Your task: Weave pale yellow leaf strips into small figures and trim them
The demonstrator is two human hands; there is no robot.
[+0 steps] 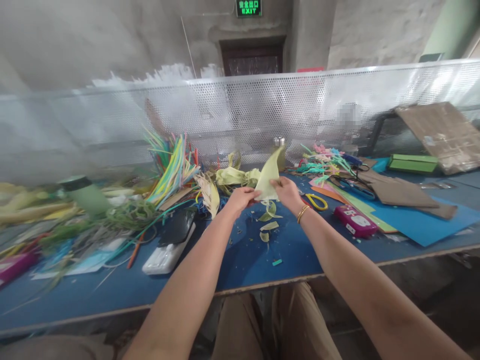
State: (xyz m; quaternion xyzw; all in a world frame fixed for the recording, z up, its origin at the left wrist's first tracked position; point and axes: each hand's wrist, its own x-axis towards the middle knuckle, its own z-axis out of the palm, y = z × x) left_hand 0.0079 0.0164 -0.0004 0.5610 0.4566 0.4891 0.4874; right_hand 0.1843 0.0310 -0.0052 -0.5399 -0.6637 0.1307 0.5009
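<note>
Both my hands hold one pale yellow-green leaf-shaped piece above the blue table. My left hand pinches its lower left edge, fingers closed. My right hand, with a gold bracelet at the wrist, grips its lower right edge. Small green trimmings lie on the table just below the hands. Yellow-handled scissors rest to the right of my right hand.
A bundle of coloured strips and green fibres sit at left, with a black and white device near them. A pink case, blue sheets, cardboard and a green box lie at right. A perforated metal screen backs the table.
</note>
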